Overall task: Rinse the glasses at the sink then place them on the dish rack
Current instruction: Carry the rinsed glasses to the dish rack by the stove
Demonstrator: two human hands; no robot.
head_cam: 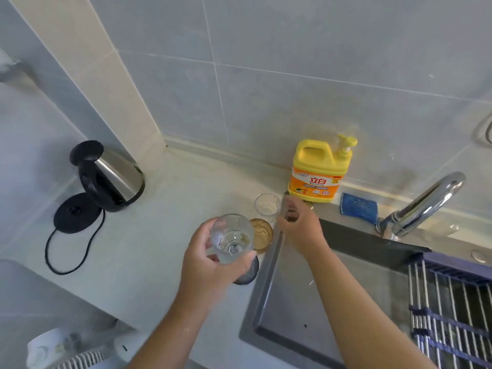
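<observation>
Glass goblet gripped by left hand — right hand blurred, its grasp unclear.

A dark glass sits mostly hidden beneath the left hand; the dish rack is cropped.

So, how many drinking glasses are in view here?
4. One ribbed clear glass in the left hand; an amber glass on the counter beside it; a small clear glass behind that; a dark glass half hidden under the left hand. Others may be hidden.
</observation>
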